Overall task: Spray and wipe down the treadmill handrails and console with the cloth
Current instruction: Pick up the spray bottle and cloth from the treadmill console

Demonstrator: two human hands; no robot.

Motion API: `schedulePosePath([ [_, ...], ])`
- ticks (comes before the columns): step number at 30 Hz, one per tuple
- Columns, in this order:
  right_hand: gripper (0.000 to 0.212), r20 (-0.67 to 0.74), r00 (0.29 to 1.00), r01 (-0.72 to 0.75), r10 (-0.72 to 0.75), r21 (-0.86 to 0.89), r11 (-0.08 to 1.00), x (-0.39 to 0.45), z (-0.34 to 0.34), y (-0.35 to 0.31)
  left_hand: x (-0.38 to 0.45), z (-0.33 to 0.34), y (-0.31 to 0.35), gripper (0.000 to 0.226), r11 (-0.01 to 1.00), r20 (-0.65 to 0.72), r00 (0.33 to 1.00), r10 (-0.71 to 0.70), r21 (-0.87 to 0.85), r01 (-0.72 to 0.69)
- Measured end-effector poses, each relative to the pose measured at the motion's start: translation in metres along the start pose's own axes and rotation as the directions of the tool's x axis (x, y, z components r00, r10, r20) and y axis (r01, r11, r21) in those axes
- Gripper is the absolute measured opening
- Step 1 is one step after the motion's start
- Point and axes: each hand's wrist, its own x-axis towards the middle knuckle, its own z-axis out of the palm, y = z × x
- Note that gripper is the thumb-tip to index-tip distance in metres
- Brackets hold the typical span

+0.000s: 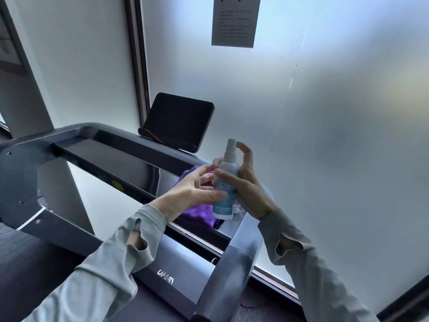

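A small white plastic spray bottle (224,187) with a pale blue label and a slim pump nozzle stands upright at the centre of the frame, over the right end of the treadmill console. The right hand (249,189) wraps its thumb and lower fingers around the bottle's body, with the index finger lifted and curled just beside the nozzle. The left hand (195,194) is loosely open, its fingertips touching the bottle's left side and closed on nothing. Directly behind and below both hands lies a crumpled purple microfibre cloth (199,211), plush and fuzzy, resting on the console ledge. The glossy dark grey treadmill console (111,156) runs from the left edge toward the centre, joined by smooth, rounded grey handrails (234,263) that descend toward the lower middle. A black, rounded-corner tablet screen (178,120) leans upright on the console's far edge. Both arms wear soft pale grey sleeves (120,259). A frosted glass wall (336,135) fills the right, with a printed paper notice (235,19) at the top.
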Motion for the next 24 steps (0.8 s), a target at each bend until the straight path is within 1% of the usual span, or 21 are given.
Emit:
schedulePosePath([
  [2, 0.065, 0.013, 1.0, -0.003, 0.003, 0.016, 1.0, 0.0, 0.003, 0.001, 0.003, 0.003, -0.001, 0.085, 0.999, 0.003, 1.0, 0.011, 0.039, -0.011],
  [5, 0.074, 0.037, 0.999, -0.003, 0.0, 0.08, 0.997, 0.001, 0.0, 0.001, 0.006, 0.001, -0.002, 0.098, 0.999, -0.043, 0.998, 0.037, 0.022, -0.036],
  [8, 0.075, 0.046, 0.999, -0.016, 0.014, 0.043, 0.999, 0.005, -0.003, -0.002, 0.011, -0.006, -0.005, 0.12, 1.0, -0.035, 0.999, -0.014, -0.028, 0.013],
  [9, 0.073, 0.025, 1.0, 0.002, -0.003, 0.018, 1.0, 0.007, -0.005, -0.002, 0.014, -0.01, -0.007, 0.128, 0.999, -0.028, 0.999, -0.04, 0.0, 0.04],
  [11, 0.071, -0.043, 0.997, 0.06, -0.063, -0.06, 0.996, 0.01, -0.009, 0.0, 0.016, -0.016, -0.011, 0.139, 0.979, -0.072, 0.992, -0.099, 0.171, 0.11],
  [12, 0.071, -0.08, 0.993, 0.082, -0.092, -0.126, 0.989, 0.012, -0.012, 0.002, 0.017, -0.02, -0.014, 0.137, 0.947, -0.131, 0.985, -0.114, 0.287, 0.148],
  [14, 0.07, -0.126, 0.982, 0.097, -0.144, -0.323, 0.941, 0.018, -0.019, 0.007, 0.02, -0.026, -0.025, 0.116, 0.825, -0.236, 0.967, -0.096, 0.524, 0.21],
  [15, 0.069, -0.136, 0.978, 0.086, -0.157, -0.421, 0.903, 0.021, -0.023, 0.011, 0.022, -0.028, -0.031, 0.106, 0.744, -0.245, 0.965, -0.095, 0.626, 0.232],
  [17, 0.067, -0.155, 0.975, 0.044, -0.157, -0.563, 0.825, 0.026, -0.029, 0.02, 0.027, -0.027, -0.039, 0.088, 0.552, -0.219, 0.966, -0.14, 0.792, 0.26],
  [18, 0.068, -0.166, 0.975, 0.019, -0.15, -0.607, 0.795, 0.027, -0.031, 0.023, 0.029, -0.026, -0.042, 0.079, 0.468, -0.211, 0.965, -0.153, 0.845, 0.259],
  [19, 0.069, -0.174, 0.974, 0.002, -0.147, -0.636, 0.772, 0.027, -0.032, 0.026, 0.032, -0.025, -0.043, 0.072, 0.416, -0.208, 0.967, -0.148, 0.874, 0.252],
  [21, 0.068, -0.166, 0.976, -0.003, -0.142, -0.662, 0.75, 0.026, -0.033, 0.028, 0.036, -0.026, -0.044, 0.066, 0.384, -0.216, 0.969, -0.116, 0.89, 0.245],
  [24, 0.069, -0.131, 0.984, 0.01, -0.117, -0.624, 0.782, 0.025, -0.031, 0.028, 0.042, -0.025, -0.048, 0.052, 0.377, -0.26, 0.964, -0.048, 0.889, 0.258],
])
